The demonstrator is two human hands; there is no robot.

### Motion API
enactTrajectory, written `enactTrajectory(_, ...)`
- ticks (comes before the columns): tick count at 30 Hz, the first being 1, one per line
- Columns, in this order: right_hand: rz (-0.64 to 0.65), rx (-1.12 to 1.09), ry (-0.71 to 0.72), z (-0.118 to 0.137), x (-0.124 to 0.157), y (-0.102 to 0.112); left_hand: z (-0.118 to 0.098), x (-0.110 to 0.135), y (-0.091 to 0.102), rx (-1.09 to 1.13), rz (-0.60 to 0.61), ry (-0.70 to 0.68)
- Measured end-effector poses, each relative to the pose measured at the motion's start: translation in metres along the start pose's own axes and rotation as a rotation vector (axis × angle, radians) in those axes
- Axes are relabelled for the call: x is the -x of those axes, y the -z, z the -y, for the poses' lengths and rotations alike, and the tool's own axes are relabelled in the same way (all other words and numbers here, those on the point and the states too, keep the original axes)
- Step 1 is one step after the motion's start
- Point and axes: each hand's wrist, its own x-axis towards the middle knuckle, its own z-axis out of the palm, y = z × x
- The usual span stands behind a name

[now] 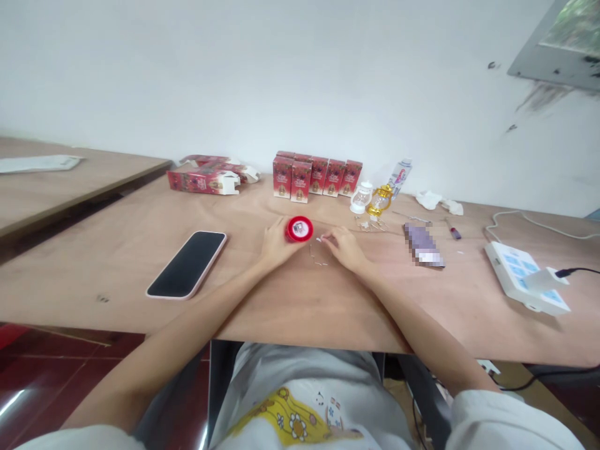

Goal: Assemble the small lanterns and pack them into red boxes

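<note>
My left hand [276, 245] is wrapped round a small red lantern [287, 234], its round base turned up towards me. Inside the red rim shows a pale disc with small metal parts. Just to the right, my right hand [345, 245] pinches a small white piece [319, 239] between thumb and fingertips. A thin wire [319, 264] trails in a loop on the wooden table [300, 306] below the hands. Beyond my right hand stand a white lantern [361, 199] and a gold lantern [379, 201], with several small wire pieces [370, 224] in front.
Upright red boxes [300, 182] line the wall, flattened ones [201, 180] to their left. A phone [186, 265] lies left, a blurred purple packet [423, 244] right. Further right are a screwdriver [454, 230], crumpled tissue [429, 199], a carton [402, 175] and a power strip [513, 269].
</note>
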Motion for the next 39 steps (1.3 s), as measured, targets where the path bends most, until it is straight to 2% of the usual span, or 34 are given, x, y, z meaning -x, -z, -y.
enactTrajectory(4,-0.206,-0.356,-0.097,0.013,0.000,0.000,0.000,0.000,0.000,0.006,0.008,-0.011)
enactTrajectory(6,-0.265,-0.552,-0.169,0.020,-0.001,0.000,-0.001,0.001,0.001,0.009,0.018,-0.013)
enactTrajectory(8,-0.263,-0.693,-0.218,0.026,-0.002,-0.002,-0.003,0.001,0.001,0.007,0.031,-0.013)
enactTrajectory(10,-0.218,-0.737,-0.251,0.029,-0.003,-0.004,-0.004,0.002,0.001,-0.008,0.040,-0.009)
enactTrajectory(15,-0.210,-0.568,-0.285,0.033,0.003,-0.009,-0.002,0.003,0.000,-0.039,0.011,0.003)
enactTrajectory(19,-0.199,-0.363,-0.162,0.038,0.007,-0.007,-0.001,0.003,-0.001,-0.038,0.000,0.014)
enactTrajectory(21,-0.099,-0.240,-0.064,0.041,0.007,-0.007,0.000,0.002,-0.001,-0.037,-0.017,0.037)
enactTrajectory(25,0.186,-0.031,0.153,0.042,0.005,-0.016,0.003,-0.001,0.000,-0.040,-0.075,0.105)
enactTrajectory(28,0.265,0.063,0.235,0.043,0.002,-0.022,0.006,-0.002,0.001,-0.039,-0.091,0.121)
enactTrajectory(35,0.350,0.205,0.321,0.047,-0.009,-0.028,0.007,-0.002,0.002,-0.045,-0.088,0.087)
enactTrajectory(39,0.318,0.111,0.269,0.045,-0.012,-0.026,0.006,-0.002,0.002,-0.052,-0.096,0.116)
